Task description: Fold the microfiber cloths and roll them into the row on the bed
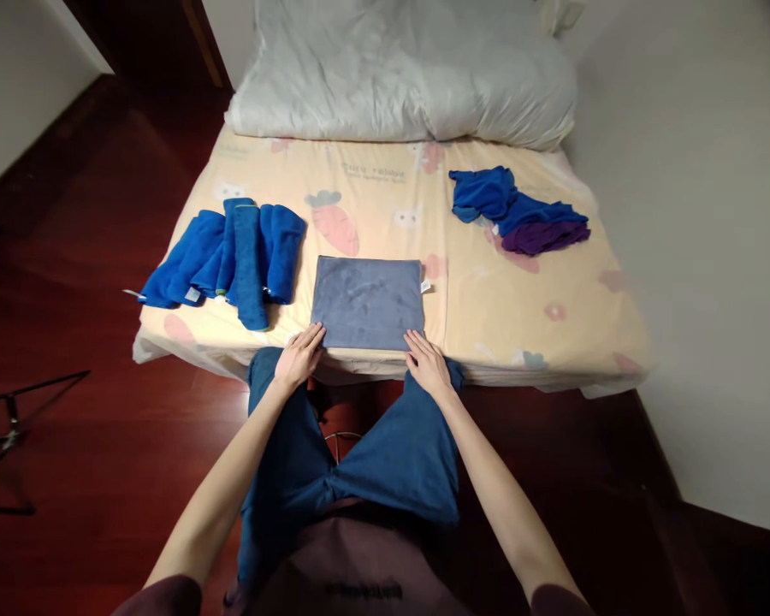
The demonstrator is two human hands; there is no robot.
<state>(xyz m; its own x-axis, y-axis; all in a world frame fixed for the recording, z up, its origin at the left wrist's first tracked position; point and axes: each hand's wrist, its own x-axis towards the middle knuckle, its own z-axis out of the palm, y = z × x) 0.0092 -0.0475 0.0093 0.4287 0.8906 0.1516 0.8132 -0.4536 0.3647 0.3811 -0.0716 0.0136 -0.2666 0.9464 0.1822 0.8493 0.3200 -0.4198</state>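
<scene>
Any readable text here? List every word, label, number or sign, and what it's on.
No text is clear enough to quote:
Bed sheet: printed lettering near the top, too blurred.
Shirt: one dark line of lettering, too blurred.
Gray cloth: white side tag, too small.
Rolled blue towels: pale tags, too small.
Blue clothes at right: tiny tag, too small.

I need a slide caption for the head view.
Left hand and right hand touch the near corners of a grey-blue cloth.
</scene>
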